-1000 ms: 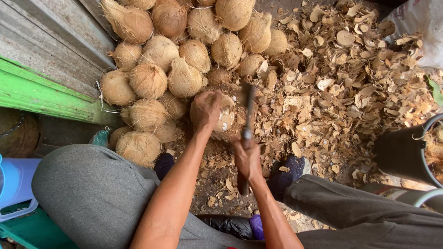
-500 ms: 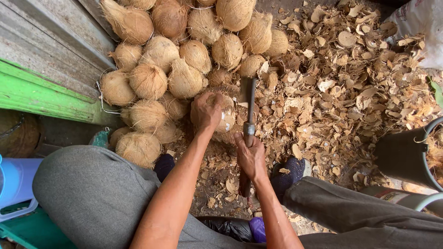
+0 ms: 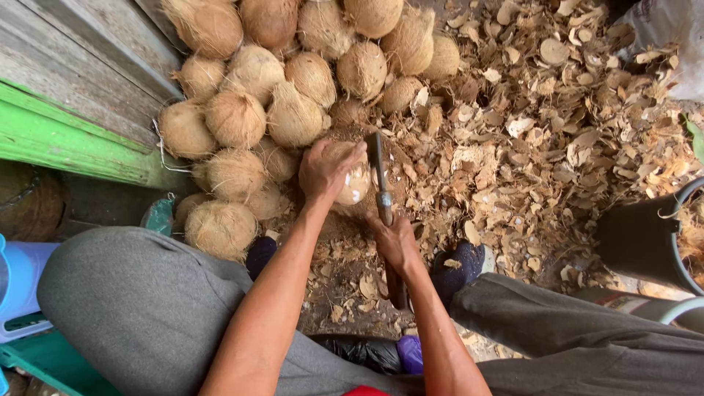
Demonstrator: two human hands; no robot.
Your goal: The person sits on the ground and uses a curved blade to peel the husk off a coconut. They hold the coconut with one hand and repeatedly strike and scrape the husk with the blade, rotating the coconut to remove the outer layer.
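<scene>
My left hand [image 3: 324, 170] grips a husked brown coconut [image 3: 353, 182] with white patches showing, holding it just in front of the coconut pile. My right hand [image 3: 394, 242] is closed around the handle of a long dark knife [image 3: 380, 176]. Its blade stands upright against the coconut's right side. Both forearms reach forward between my knees in grey trousers.
A pile of several fibrous coconuts [image 3: 293, 88] lies ahead and to the left against a grey wooden wall with a green board [image 3: 66, 139]. Shell chips and husk scraps [image 3: 557, 125] cover the ground to the right. A dark bucket [image 3: 649, 235] stands at the right edge.
The knife blade has dropped slightly and sits closer against the coconut's right side. My left hand keeps hold of the coconut in the same place.
</scene>
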